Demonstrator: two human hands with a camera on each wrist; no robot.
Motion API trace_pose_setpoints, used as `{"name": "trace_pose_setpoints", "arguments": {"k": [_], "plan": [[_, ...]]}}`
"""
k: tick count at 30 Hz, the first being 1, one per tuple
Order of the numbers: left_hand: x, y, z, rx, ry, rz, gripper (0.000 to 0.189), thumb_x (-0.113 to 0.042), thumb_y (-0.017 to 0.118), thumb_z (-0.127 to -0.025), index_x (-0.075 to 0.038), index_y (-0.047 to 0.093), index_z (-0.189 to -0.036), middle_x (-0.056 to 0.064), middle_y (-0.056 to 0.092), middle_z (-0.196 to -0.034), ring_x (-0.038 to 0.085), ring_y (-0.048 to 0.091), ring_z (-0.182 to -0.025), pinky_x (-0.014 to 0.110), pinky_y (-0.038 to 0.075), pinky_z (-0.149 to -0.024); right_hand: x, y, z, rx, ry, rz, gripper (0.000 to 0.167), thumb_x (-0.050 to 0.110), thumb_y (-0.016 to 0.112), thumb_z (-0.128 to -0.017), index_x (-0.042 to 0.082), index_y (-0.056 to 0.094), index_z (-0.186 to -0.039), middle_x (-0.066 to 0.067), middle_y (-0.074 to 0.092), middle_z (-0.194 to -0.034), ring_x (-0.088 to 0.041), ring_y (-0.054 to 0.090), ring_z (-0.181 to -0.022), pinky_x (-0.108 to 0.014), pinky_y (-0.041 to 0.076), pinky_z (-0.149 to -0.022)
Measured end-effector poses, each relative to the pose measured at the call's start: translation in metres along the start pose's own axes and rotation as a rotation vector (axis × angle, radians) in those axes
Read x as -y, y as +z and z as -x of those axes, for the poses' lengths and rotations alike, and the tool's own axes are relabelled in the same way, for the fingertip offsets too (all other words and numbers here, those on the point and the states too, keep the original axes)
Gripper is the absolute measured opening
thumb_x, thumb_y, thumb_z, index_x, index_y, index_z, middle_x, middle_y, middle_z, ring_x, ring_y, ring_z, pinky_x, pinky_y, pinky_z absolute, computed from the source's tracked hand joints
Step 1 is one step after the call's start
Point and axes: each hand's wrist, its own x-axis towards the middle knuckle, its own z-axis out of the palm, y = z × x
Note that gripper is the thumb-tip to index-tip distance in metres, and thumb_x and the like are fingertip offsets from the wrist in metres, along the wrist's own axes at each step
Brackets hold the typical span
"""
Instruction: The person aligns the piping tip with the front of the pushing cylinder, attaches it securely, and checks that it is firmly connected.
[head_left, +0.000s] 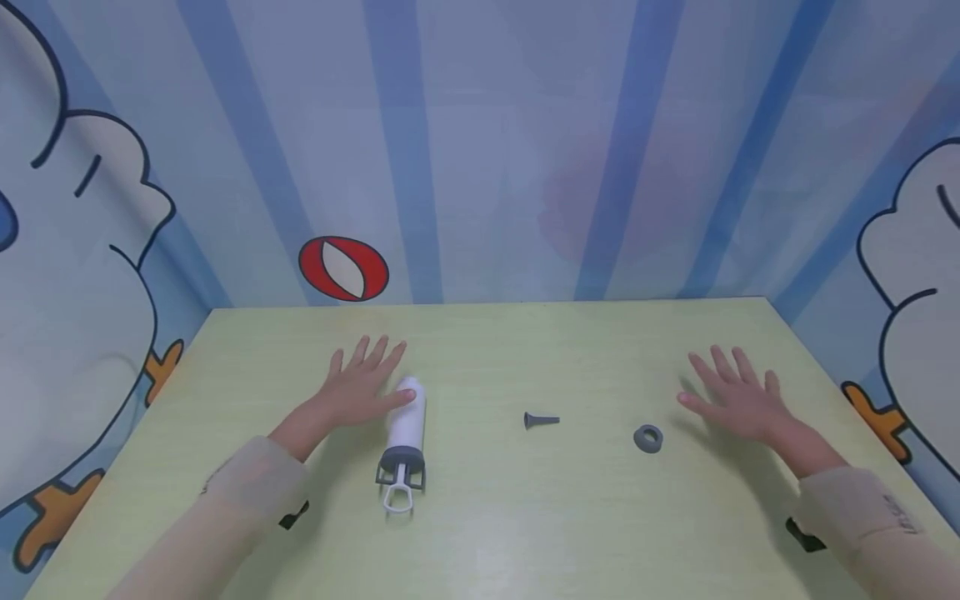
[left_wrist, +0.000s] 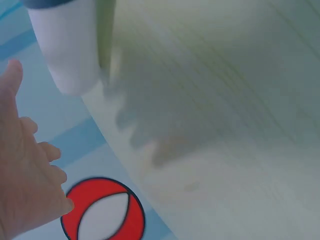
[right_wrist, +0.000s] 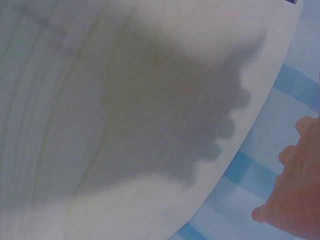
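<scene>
- Left hand (head_left: 352, 394): fingers (head_left: 393, 357) straight and spread wide, thumb out to the side, no grip on anything.
- In the head view its thumb overlapped the tube (head_left: 406, 429). The left wrist view had a gap between thumb and tube, so no hold there.
- Right hand (head_left: 744, 406): fingers also straight and fanned wide, nothing held. Nearest part was the ring (head_left: 648, 438), just off the thumb side, not touched.
- Tube lay on the tabletop (head_left: 510, 517), beside the left hand: white body pointing at the backdrop (head_left: 495, 125), grey collar and loop handle toward the person.
- Nozzle (head_left: 541, 420), small and grey, lay between tube and ring, apart from both, flared end to the left.
- Head view only: nozzle, loop handle, both sleeves (head_left: 251, 483), both hands together.
- Left wrist view: close look at the tube's rounded end and part of the collar, plus the left hand's shadow with separate finger shapes. The red ball print (head_left: 344, 268) was in there too.
- Right wrist view: right hand partly cropped at the edge, its spread shadow large on the tabletop. Dark bit in the top corner, too cut off to identify.
</scene>
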Motion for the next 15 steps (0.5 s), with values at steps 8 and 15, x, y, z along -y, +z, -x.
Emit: {"name": "trace_pose_setpoints", "arguments": {"k": [8, 15], "plan": [[-0.033, -0.003, -0.011, 0.011, 0.149, -0.003, 0.075, -0.056, 0.042, -0.084, -0.018, 0.015, -0.143, 0.014, 0.012, -0.148, 0.036, 0.001, -0.135, 0.060, 0.001, -0.102, 0.011, 0.003, 0.000, -0.067, -0.070, 0.008, 0.076, 0.055, 0.040, -0.086, 0.019, 0.005, -0.144, -0.021, 0.001, -0.147, -0.042, -0.010, -0.132, -0.071, 0.001, -0.089], [-0.053, 0.000, -0.024, -0.006, 0.277, 0.014, 0.070, -0.053, 0.046, -0.084, -0.021, 0.021, -0.142, 0.012, 0.022, -0.146, 0.034, 0.013, -0.135, 0.057, 0.010, -0.103, 0.016, 0.006, -0.003, -0.100, -0.139, -0.025, 0.076, 0.049, 0.047, -0.085, 0.015, 0.012, -0.143, -0.022, 0.006, -0.146, -0.044, -0.002, -0.132, -0.071, 0.008, -0.088]]}}
